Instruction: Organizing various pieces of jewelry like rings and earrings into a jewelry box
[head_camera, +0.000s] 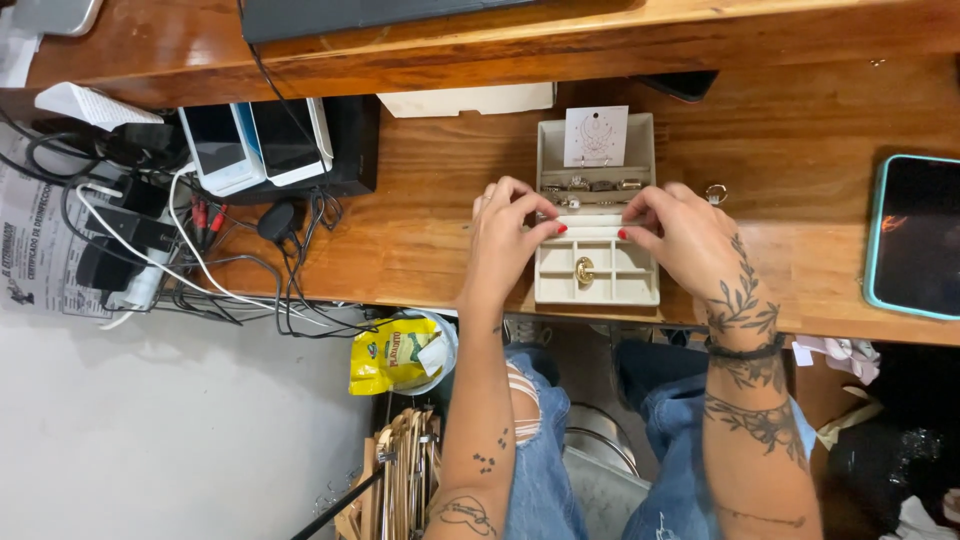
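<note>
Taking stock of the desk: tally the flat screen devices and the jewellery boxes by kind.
White-framed phones, propped side by side: 2
Teal-cased device lying flat: 1
Cream jewellery box, both hands' fingers on it: 1
Total: 4

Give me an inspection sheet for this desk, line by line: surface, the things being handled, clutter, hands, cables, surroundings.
Surface: wooden desk, with a raised shelf at the back.
Things handled: open cream jewellery box, rings in its roll section, a gold piece in one front compartment, a white card propped in the lid.
Clutter: two phones leaning against a black box, a teal-cased phone, a loose ring.
Hands: left hand and right hand both have fingertips at the box's ring rolls; what they pinch cannot be told.
Cables: tangled cords and chargers at the desk's left end.
Surroundings: yellow snack bag, hangers below.
</note>
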